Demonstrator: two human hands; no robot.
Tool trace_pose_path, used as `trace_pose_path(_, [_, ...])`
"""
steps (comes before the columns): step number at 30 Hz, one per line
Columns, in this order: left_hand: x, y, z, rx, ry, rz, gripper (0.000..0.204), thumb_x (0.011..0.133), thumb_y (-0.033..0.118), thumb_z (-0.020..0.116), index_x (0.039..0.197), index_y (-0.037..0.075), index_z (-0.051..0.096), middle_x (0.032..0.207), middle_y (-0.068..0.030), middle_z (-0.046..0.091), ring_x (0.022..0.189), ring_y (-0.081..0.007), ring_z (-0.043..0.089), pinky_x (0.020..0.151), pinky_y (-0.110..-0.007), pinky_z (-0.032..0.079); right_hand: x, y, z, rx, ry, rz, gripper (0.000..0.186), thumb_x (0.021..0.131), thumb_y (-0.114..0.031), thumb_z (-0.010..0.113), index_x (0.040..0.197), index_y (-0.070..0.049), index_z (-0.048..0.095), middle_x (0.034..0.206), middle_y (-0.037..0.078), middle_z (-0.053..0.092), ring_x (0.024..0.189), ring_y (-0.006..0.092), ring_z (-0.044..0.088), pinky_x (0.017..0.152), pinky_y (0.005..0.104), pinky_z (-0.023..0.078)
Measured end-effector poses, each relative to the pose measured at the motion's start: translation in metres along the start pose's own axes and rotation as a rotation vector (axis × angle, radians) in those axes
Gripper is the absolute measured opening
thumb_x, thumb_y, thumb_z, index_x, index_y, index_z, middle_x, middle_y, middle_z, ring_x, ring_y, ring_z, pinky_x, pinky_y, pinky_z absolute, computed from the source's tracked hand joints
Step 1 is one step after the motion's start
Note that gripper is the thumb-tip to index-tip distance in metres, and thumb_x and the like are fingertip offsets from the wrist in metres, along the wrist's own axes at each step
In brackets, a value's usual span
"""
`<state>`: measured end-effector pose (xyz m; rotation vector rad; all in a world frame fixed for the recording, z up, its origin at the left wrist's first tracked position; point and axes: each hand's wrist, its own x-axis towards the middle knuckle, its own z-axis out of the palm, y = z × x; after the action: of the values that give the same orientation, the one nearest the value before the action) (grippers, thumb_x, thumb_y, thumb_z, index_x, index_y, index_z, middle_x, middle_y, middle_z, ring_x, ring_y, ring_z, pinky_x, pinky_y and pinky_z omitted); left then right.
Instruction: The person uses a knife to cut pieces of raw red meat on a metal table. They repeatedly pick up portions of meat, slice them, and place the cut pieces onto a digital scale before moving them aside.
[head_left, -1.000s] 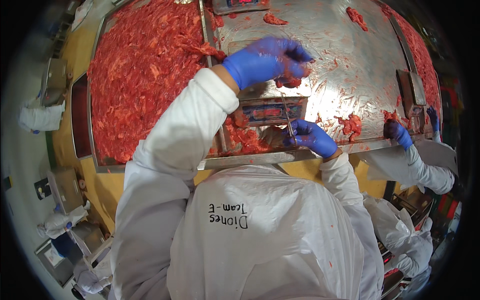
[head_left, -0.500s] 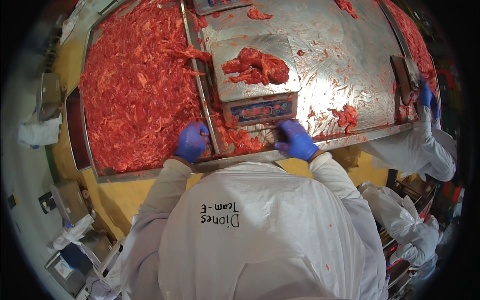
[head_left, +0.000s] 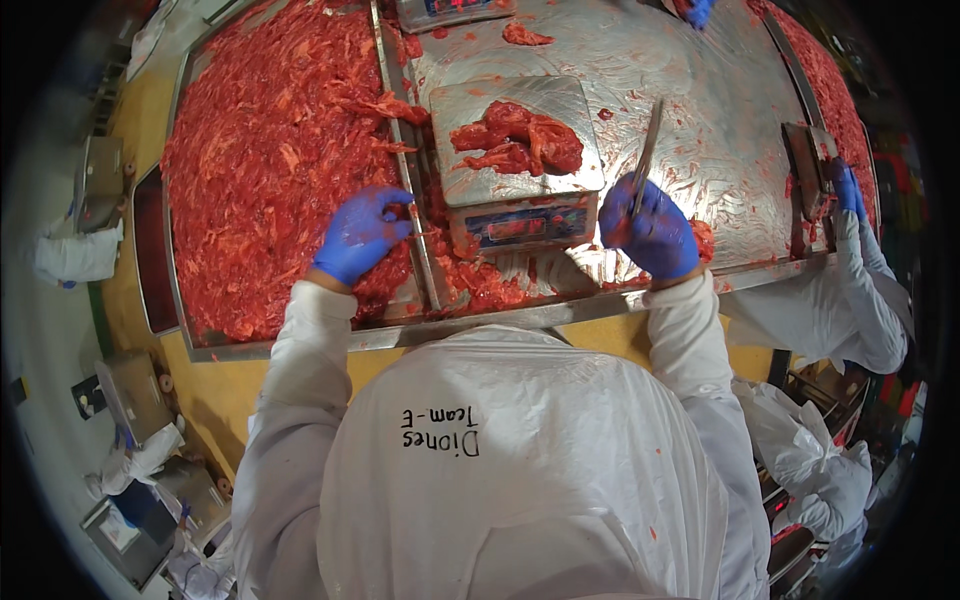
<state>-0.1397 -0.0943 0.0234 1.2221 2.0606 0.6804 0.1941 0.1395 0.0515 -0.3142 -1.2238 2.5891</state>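
From afar, I saw the right hand (head_left: pixel 652 232) closed around a knife (head_left: pixel 651 145) pointing toward twelve o'clock, seemingly to clear the scale (head_left: pixel 455 103), the left hand (head_left: pixel 360 235) half-spread at ten.

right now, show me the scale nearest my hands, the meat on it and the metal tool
Scale (head_left: pixel 500 188), head view: bare plate
Meat (head_left: pixel 518 132), head view: middle
Metal tool (head_left: pixel 651 143), head view: upper part

Scale (head_left: pixel 520 188): table (head_left: pixel 745 170) room farther right | knife (head_left: pixel 650 145) just right, blocking | metal wall (head_left: pixel 424 262) left | gap behind, maybe small
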Motion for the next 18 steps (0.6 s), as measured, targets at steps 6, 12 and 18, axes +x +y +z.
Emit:
trace_pose_path(6, [0.01, -0.006, 0.006, 0.041, 0.129, 0.002, 0.037, 0.084, 0.015, 0.071, 0.119, 0.005, 0.071, 0.107, -0.0179, 0.069, 0.101, -0.032, 0.068, 0.09, -0.039, 0.055, 0.003, 0.007, 0.005, -0.4, 0.765, -0.348, 0.036, 0.099, -0.01, 0.066, 0.133, -0.001, 0.058, 0.126, 0.012, 0.068, 0.114, 0.0173, 0.064, 0.101, 0.0334, 0.05])
trace_pose_path(12, [0.013, -0.078, 0.013, -0.125, 0.261, -0.16, 0.062, 0.082, 0.011, 0.071, 0.142, 0.004, 0.057, 0.143, -0.0239, 0.055, 0.13, -0.0375, 0.056, 0.11, -0.043, 0.044, -0.092, 0.045, -0.093, -0.192, 1.032, -0.216, 0.028, 0.098, -0.009, 0.067, 0.12, 0.005, 0.059, 0.1, 0.011, 0.068, 0.087, 0.0172, 0.067, 0.082, 0.0278, 0.056])
trace_pose_path(18, [0.077, 0.035, 0.093, 0.312, 0.499, 0.058, 0.102, 0.075, 0.026, 0.081, 0.161, 0.009, 0.028, 0.162, -0.0271, 0.032, 0.152, -0.0451, 0.025, 0.125, -0.055, 0.016, 0.019, 0.066, 0.011, -0.682, 0.794, -0.454, 0.058, 0.098, -0.01, 0.068, 0.148, 0.001, 0.041, 0.142, 0.017, 0.054, 0.131, 0.0243, 0.053, 0.111, 0.0372, 0.044])
